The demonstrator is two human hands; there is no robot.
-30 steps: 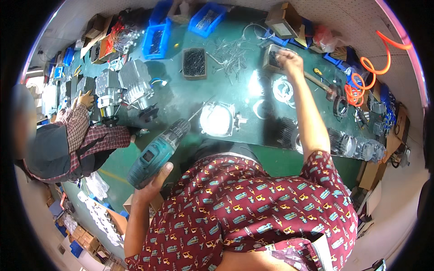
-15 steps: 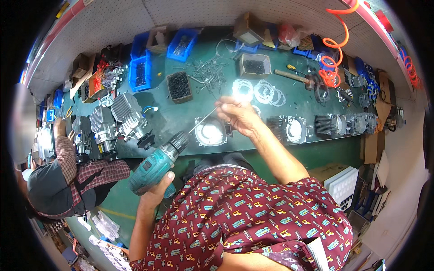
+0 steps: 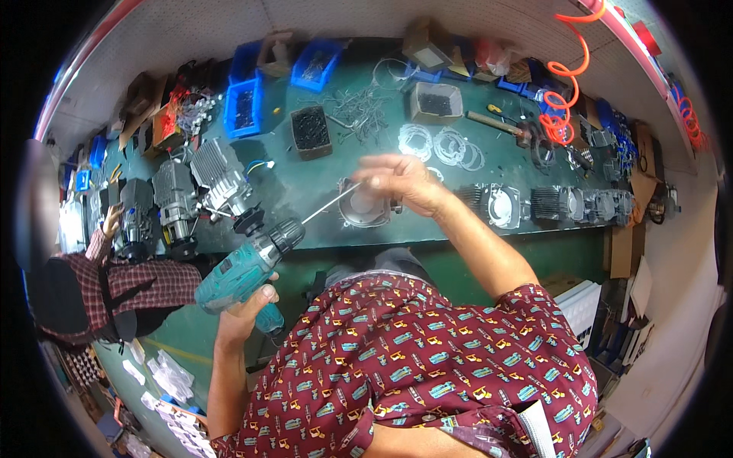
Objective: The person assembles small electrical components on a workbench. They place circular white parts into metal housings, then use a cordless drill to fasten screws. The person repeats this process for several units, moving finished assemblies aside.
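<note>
My left hand (image 3: 243,313) grips the handle of a teal cordless drill (image 3: 248,263), held low in front of the bench with its long thin bit (image 3: 330,203) pointing up and right. My right hand (image 3: 401,182) is closed at the tip of that bit, pinching something too small to make out, just above a round metal cylinder part (image 3: 365,208) lying on the green bench (image 3: 321,175).
A row of finned metal cylinders (image 3: 550,202) lines the bench to the right, with ring gaskets (image 3: 443,143) behind. Assembled engines (image 3: 195,187) stand at left. Blue bins (image 3: 244,107), parts boxes and an orange coiled hose (image 3: 561,84) sit at the back. Another person's hand (image 3: 113,221) works at far left.
My right hand has drawn back from the far right of the bench to the drill bit's tip. The drill has risen slightly and the view has shifted left.
</note>
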